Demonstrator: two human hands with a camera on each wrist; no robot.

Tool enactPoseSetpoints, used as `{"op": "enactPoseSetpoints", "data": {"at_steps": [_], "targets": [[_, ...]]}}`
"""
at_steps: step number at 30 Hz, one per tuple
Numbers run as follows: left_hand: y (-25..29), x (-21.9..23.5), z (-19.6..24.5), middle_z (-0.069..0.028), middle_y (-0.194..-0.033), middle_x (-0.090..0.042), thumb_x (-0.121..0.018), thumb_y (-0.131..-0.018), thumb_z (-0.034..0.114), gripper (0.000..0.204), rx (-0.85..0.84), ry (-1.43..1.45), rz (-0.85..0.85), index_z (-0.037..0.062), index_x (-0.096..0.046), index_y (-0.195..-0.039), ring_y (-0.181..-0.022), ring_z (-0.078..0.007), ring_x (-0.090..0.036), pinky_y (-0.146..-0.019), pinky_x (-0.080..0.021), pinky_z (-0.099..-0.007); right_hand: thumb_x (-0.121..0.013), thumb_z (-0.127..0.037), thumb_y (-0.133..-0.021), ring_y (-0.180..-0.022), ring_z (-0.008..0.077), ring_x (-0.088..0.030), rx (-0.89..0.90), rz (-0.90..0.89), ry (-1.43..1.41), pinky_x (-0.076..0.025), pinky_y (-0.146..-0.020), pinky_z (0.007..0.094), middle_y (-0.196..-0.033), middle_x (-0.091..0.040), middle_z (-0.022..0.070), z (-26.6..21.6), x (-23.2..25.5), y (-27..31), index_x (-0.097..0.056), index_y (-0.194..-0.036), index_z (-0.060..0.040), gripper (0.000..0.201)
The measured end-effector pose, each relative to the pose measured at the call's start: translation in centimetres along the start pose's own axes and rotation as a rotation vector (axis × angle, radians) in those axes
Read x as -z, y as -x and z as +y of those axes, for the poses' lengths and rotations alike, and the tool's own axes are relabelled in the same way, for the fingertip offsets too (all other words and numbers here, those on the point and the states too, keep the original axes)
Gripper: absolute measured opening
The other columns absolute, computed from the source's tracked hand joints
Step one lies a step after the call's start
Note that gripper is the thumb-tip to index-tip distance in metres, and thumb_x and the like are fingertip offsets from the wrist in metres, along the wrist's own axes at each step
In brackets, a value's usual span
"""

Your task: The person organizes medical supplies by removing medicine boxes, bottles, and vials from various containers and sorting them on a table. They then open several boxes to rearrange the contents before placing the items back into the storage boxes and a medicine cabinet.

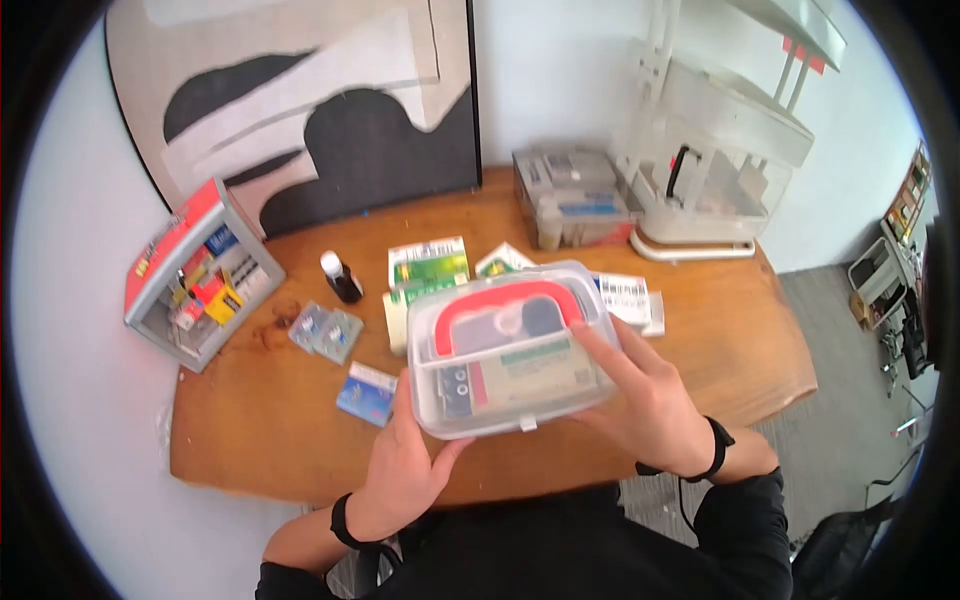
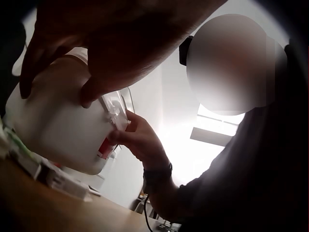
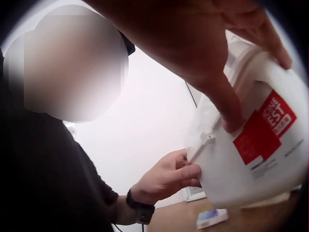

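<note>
Both hands hold up a translucent white box (image 1: pixel 515 385) with a clear lid and a red handle (image 1: pixel 500 295), above the table's middle. Through the lid, packets show inside. The left hand (image 1: pixel 400 470) grips its left side, thumb at the front edge; the right hand (image 1: pixel 650 405) grips the right side, fingers over the lid's edge. In the left wrist view the box's plain wall (image 2: pixel 58 116) faces the camera. A red label (image 3: pixel 258 137) marks the wall in the right wrist view, the right thumb pressing beside it.
On the wooden table (image 1: pixel 730 360) lie a blue-white box (image 1: pixel 367 393), blister packs (image 1: pixel 325 332), a dark bottle (image 1: pixel 342 278) and green-white boxes (image 1: pixel 428 263). A red-grey case (image 1: pixel 205 275) stands left; a clear bin (image 1: pixel 575 200) and a white rack (image 1: pixel 710 160) stand at the back right.
</note>
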State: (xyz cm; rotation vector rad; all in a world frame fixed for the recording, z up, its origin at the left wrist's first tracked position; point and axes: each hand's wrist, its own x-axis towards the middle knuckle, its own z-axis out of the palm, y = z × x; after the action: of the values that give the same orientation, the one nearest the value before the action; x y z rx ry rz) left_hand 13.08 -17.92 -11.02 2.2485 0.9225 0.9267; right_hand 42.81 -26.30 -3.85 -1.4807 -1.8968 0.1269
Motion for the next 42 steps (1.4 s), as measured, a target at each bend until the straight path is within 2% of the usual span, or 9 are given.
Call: {"op": "enactPoseSetpoints", "data": {"at_steps": [10,15,21,24,28,33,39,40,42], "targets": [[6.0,1.1,-2.2,-0.0314,-0.148,-0.059,-0.092,-0.088,0.022,0.112,0.009,-0.126,-0.197,-0.0080,-0.018,-0.167,-0.135,-0.0452,-0.064,-0.110,-0.052,-0.0482,-0.100,-0.025,-0.076,-0.137,0.0533,-0.058,-0.143,-0.133,0.003,-0.058,-0.105,0.0515,-0.161,-0.040,0.0355,-2.3,-2.6,8.4,-0.054,-0.158,-0.0117,0.095],[4.1,0.8,-5.2,-0.0270,-0.172,-0.033,-0.106,-0.069,0.032,0.145,0.069,0.362,-0.265,-0.0019,-0.009,-0.172,-0.159,-0.0394,-0.039,-0.129,-0.036,-0.0501,-0.104,-0.037,-0.069,-0.144,0.0581,-0.049,-0.093,-0.181,-0.019,-0.053,-0.113,0.0557,-0.168,-0.026,0.0373,-1.3,-1.9,5.8,-0.056,-0.150,-0.0126,0.097],[1.7,0.1,-6.5,-0.0228,-0.174,-0.030,-0.108,-0.062,0.035,0.157,0.072,0.512,-0.313,0.0004,-0.004,-0.173,-0.162,-0.0369,-0.033,-0.132,-0.030,-0.0500,-0.104,-0.038,-0.068,-0.144,0.0600,-0.048,-0.020,-0.338,-0.036,-0.051,-0.114,0.0562,-0.169,-0.024,0.0377,-0.1,0.1,2.2,-0.057,-0.147,-0.0128,0.096],[1.7,-0.1,-6.7,-0.0195,-0.178,-0.024,-0.109,-0.058,0.032,0.160,0.139,0.628,-0.345,0.0068,-0.002,-0.175,-0.165,-0.0354,-0.028,-0.133,-0.024,-0.0486,-0.103,-0.035,-0.068,-0.138,0.0536,-0.058,-0.089,-0.388,-0.026,-0.053,-0.113,0.0523,-0.166,-0.034,0.0361,-1.0,2.0,0.2,-0.056,-0.150,-0.0130,0.097],[0.6,0.7,-5.0,-0.0201,-0.178,-0.024,-0.109,-0.058,0.031,0.160,0.161,0.540,-0.410,0.0052,-0.002,-0.174,-0.165,-0.0359,-0.027,-0.134,-0.023,-0.0489,-0.089,-0.049,-0.084,-0.113,0.0395,-0.073,-0.164,-0.320,-0.135,-0.058,-0.100,0.0435,-0.127,-0.070,0.0269,1.6,3.0,-3.6,-0.068,-0.138,-0.0076,0.072],[1.8,0.8,-6.2,-0.0230,-0.177,-0.024,-0.109,-0.058,0.033,0.155,0.130,0.474,-0.343,0.0019,-0.010,-0.173,-0.165,-0.0364,-0.027,-0.134,-0.023,-0.0502,-0.048,-0.062,-0.113,-0.084,0.0179,-0.072,-0.458,0.068,-0.448,-0.055,-0.077,0.0330,-0.089,-0.078,0.0119,9.2,0.0,-10.7,-0.074,-0.118,0.0094,0.076],[0.8,5.5,-4.9,-0.0234,-0.170,-0.043,-0.106,-0.065,0.037,0.130,-0.086,0.148,-0.208,-0.0003,-0.035,-0.166,-0.158,-0.0367,-0.042,-0.130,-0.033,-0.0489,-0.052,-0.060,-0.112,-0.085,0.0198,-0.075,-0.466,-0.034,-0.343,-0.058,-0.081,0.0332,-0.096,-0.077,0.0143,13.9,-5.3,-10.8,-0.070,-0.127,0.0071,0.071],[-0.5,5.8,-2.4,-0.0195,-0.153,-0.062,-0.099,-0.075,0.029,0.093,-0.099,0.053,-0.130,-0.0008,-0.055,-0.152,-0.142,-0.0369,-0.059,-0.118,-0.047,-0.0481,-0.060,-0.049,-0.111,-0.102,0.0271,-0.077,-0.520,-0.071,-0.309,-0.059,-0.089,0.0375,-0.113,-0.076,0.0213,13.7,-5.5,-10.2,-0.064,-0.137,0.0058,0.061],[-2.5,6.0,-1.5,-0.0176,-0.144,-0.066,-0.095,-0.079,0.025,0.078,-0.217,-0.070,-0.214,-0.0001,-0.061,-0.145,-0.135,-0.0353,-0.062,-0.111,-0.050,-0.0472,-0.064,-0.042,-0.110,-0.111,0.0314,-0.074,-0.355,0.027,-0.107,-0.058,-0.093,0.0394,-0.120,-0.074,0.0232,12.9,-5.6,-8.5,-0.063,-0.139,0.0049,0.055]]}}
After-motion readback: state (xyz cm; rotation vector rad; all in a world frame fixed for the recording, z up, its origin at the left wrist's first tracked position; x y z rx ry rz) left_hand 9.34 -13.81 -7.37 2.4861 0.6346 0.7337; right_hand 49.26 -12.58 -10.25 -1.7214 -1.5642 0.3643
